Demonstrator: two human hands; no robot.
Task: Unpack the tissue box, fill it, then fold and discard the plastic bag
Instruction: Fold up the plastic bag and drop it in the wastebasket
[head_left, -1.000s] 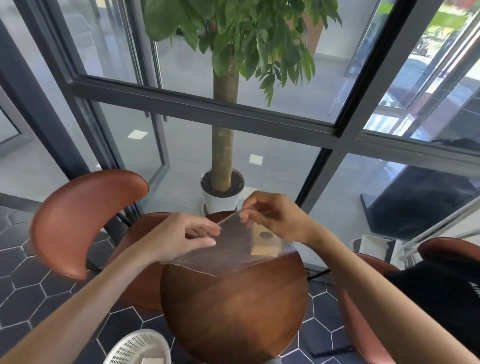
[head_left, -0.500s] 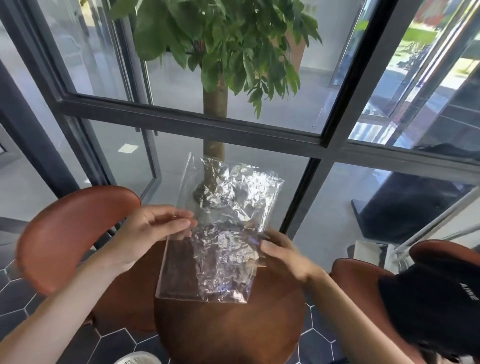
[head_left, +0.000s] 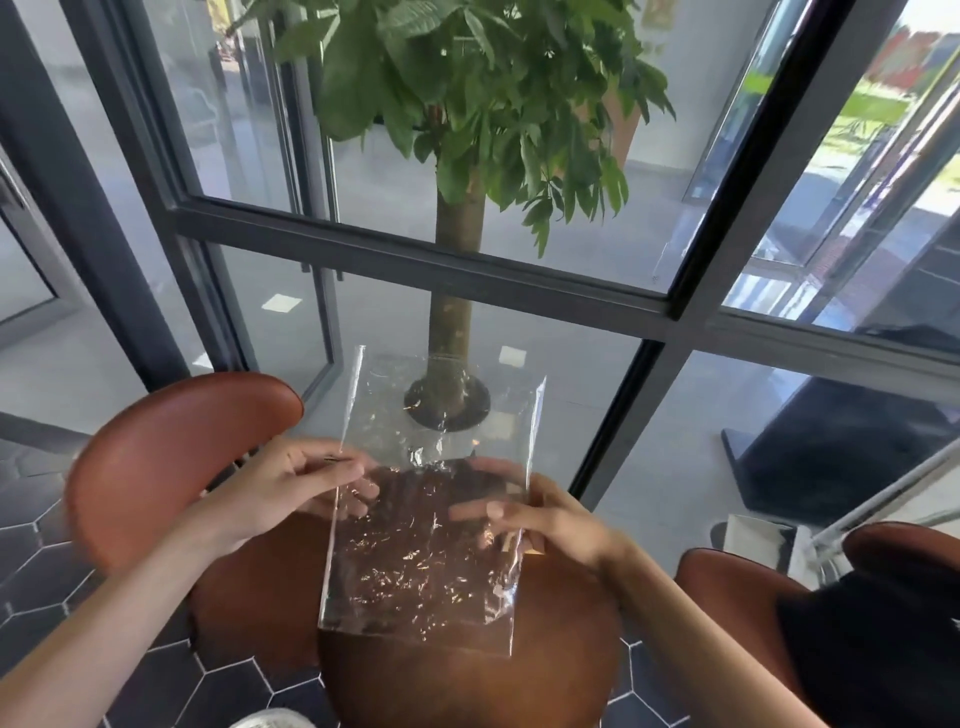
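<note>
A clear, crinkled plastic bag (head_left: 431, 530) is held flat and upright over the round wooden table (head_left: 467, 686). My left hand (head_left: 306, 488) pinches its left edge about halfway up, thumb in front and fingers behind the film. My right hand (head_left: 535, 514) grips the right edge, fingers spread across the bag. A sliver of the tan tissue box (head_left: 519, 543) shows behind the bag under my right hand; most of it is hidden.
A brown curved chair (head_left: 171, 457) stands to the left and another (head_left: 737, 597) to the right of the table. A potted tree (head_left: 452, 312) stands behind a glass wall. The rim of a white basket (head_left: 270, 719) shows at the bottom edge.
The bag was lifted off the table, where it lay over the box, and stretched out upright between both hands. My right hand moved from the bag's top to its right edge.
</note>
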